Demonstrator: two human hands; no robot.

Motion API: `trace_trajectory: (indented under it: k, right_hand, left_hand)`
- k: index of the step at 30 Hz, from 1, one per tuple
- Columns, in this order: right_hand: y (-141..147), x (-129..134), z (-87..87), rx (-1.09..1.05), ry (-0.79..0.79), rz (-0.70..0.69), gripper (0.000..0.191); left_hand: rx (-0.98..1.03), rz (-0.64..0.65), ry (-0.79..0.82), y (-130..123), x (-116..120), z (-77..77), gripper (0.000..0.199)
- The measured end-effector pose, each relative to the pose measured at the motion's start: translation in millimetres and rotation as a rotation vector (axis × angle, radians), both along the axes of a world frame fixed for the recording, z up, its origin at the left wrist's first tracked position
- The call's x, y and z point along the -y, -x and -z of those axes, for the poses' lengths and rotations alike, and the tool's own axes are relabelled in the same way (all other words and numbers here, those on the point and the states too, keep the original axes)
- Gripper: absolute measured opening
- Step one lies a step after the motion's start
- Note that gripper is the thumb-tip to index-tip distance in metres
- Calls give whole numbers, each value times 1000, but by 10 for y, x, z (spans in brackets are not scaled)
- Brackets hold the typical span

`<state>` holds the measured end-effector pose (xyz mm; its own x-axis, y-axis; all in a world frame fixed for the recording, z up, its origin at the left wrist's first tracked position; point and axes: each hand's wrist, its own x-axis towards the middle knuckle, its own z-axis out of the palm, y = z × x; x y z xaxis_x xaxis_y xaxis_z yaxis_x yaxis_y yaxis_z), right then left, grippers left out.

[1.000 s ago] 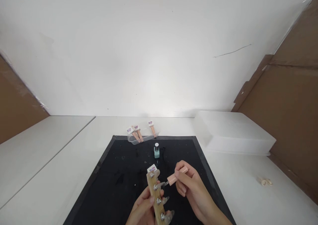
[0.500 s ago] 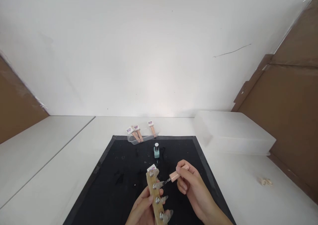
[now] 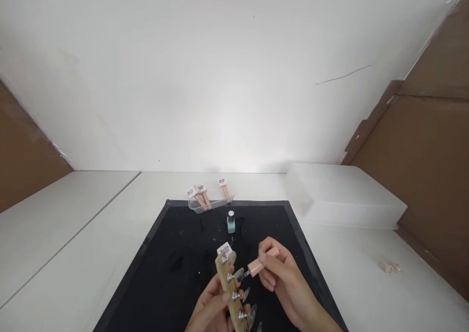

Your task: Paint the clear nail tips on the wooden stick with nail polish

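My left hand point(image 3: 212, 306) is closed around a wooden strip point(image 3: 231, 293) that carries several clear nail tips point(image 3: 239, 274) on metal studs. Pinched in my right hand point(image 3: 280, 278) is a nail polish brush point(image 3: 258, 267) with a pink cap handle. Its bristle end is at the second nail tip from the far end; whether it touches cannot be made out. Just beyond the strip's far end sits a white-labelled bottle point(image 3: 224, 249), partly hidden behind the strip. A teal nail polish bottle point(image 3: 230, 223) stands upright farther back on the black mat point(image 3: 164, 273).
At the mat's far edge, a clear plastic tray point(image 3: 216, 205) holds several pink-handled bottles with white labelled ends point(image 3: 224, 188). A white box point(image 3: 348, 195) stands at the back right. Small beige rings point(image 3: 390, 268) lie on the white table point(image 3: 370, 246) at right.
My left hand has turned the strip slightly, so the nail tips show at a different angle. The brush in my right hand has shifted slightly nearer and left.
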<state>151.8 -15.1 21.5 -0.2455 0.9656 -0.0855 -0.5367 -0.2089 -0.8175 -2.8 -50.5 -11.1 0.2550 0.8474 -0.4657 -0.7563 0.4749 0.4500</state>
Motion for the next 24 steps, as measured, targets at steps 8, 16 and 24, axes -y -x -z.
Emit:
trace_trajectory:
  k: [8,16,24]
  right_hand:
    - [-7,-14,3,50,41,48,23]
    - [-26,-41,72,19,76,111,18]
    - [-15,-1,39,-43,-6,0,19]
  left_hand:
    - [-40,6,10,-1,-24,39,36]
    - [-35,20,-42,6,-22,68,35]
    - [-58,22,-54,17,-22,96,36]
